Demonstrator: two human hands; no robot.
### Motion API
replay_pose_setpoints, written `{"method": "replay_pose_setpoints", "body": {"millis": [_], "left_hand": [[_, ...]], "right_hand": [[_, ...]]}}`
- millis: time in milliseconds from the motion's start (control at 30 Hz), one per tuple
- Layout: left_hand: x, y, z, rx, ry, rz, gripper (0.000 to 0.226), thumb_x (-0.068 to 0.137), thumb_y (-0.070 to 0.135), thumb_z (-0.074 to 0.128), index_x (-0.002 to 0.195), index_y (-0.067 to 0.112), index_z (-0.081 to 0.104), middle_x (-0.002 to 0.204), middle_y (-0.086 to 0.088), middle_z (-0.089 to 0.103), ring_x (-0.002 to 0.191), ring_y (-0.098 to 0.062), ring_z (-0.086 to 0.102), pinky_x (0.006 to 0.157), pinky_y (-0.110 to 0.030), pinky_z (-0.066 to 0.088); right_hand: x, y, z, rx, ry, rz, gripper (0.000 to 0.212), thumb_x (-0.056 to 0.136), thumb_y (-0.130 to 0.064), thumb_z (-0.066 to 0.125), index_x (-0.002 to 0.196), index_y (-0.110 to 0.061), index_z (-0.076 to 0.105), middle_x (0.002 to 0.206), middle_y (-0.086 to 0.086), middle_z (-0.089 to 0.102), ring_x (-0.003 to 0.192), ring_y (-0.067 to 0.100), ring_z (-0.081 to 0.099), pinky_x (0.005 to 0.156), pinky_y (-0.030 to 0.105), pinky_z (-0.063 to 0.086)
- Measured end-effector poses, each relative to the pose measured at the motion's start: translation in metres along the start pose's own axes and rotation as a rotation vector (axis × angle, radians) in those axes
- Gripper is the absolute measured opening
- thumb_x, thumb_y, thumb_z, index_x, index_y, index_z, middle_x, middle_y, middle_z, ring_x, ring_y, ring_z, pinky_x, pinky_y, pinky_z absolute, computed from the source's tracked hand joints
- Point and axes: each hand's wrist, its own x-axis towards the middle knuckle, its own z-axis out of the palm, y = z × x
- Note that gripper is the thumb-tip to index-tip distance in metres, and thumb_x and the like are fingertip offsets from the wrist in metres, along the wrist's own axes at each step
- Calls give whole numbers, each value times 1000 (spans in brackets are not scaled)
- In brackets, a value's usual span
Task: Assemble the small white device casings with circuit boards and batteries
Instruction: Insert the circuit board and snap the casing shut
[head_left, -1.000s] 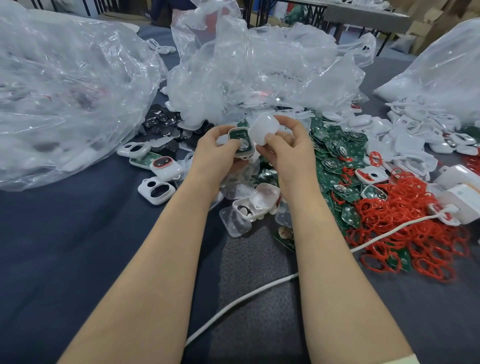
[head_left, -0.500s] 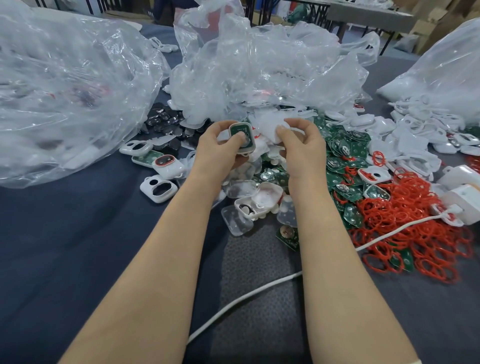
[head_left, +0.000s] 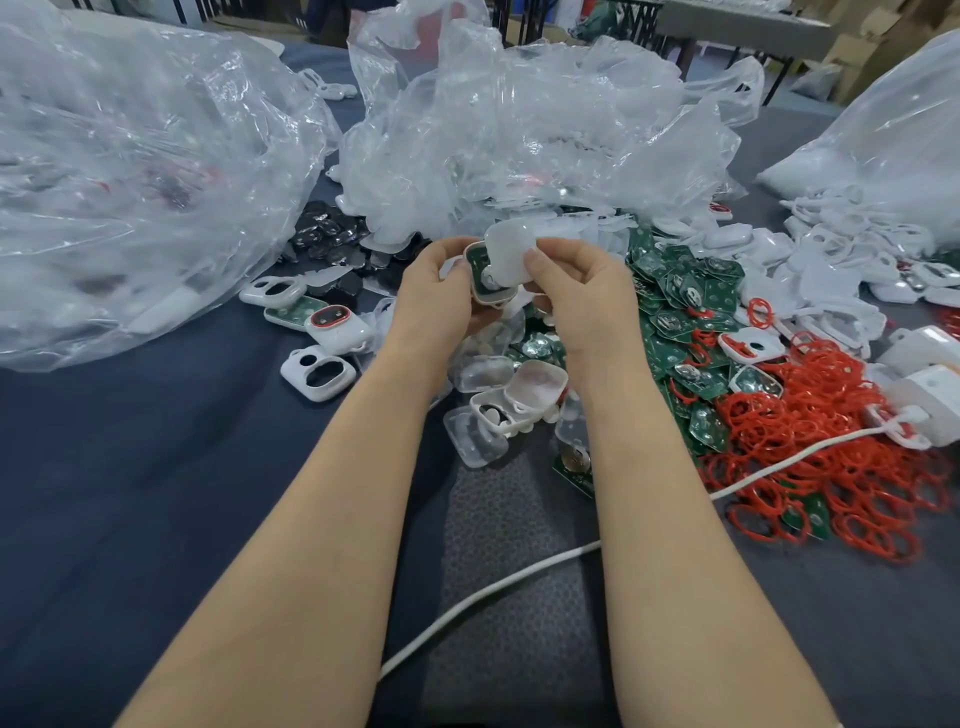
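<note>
Casing base (head_left: 491, 300), green board (head_left: 475, 261) seated in it, is held at twelve o'clock just above frame centre, and closing it looks to be the step in hand: next the white cover (head_left: 511, 252) needs squaring to the rim and pressing home. The left hand (head_left: 439, 299) grips the base in curled fingers; the right hand (head_left: 579, 293) pinches the cover, tilted over the base's one o'clock edge and touching it.

Even, diffuse overhead light, bright throughout; shadows on the dark table (head_left: 130, 467) are faint and soft. White glare streaks the clear plastic bags (head_left: 130, 182) at far left and centre. Wide-angle distortion bends the edges; far background slightly soft, near forearms sharp.
</note>
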Motion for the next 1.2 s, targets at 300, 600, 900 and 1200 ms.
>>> {"method": "replay_pose_setpoints", "body": {"millis": [300,600,900,1200], "left_hand": [[1,-1,2,3,5,7,24,101,11,37,97,22,58,118,-16,62,92,-21,65,65,-23,55],[2,-2,2,19,4,24,22,101,10,37,102,19,58,121,-17,61,93,-20,64,70,-27,56],[1,-4,2,54,8,39,17,101,17,45,113,13,57,112,-15,63,85,-19,66,74,-30,59],[1,-3,-1,42,-17,79,13,99,11,50,105,17,60,112,-17,63,94,-27,67,78,-37,59]], "right_hand": [[-5,0,7,-198,17,-33,6,87,-17,67,88,-22,65,93,4,70,91,24,67,86,44,55],[-7,3,11,-243,58,-18,2,88,-18,66,89,-17,64,86,9,68,83,24,67,80,41,55],[-5,5,13,-219,66,-17,5,89,-16,65,85,-18,62,82,6,66,82,23,66,74,34,55],[-3,7,10,-154,-41,0,15,91,-10,60,104,-13,68,91,5,70,83,17,65,75,30,56]]}}
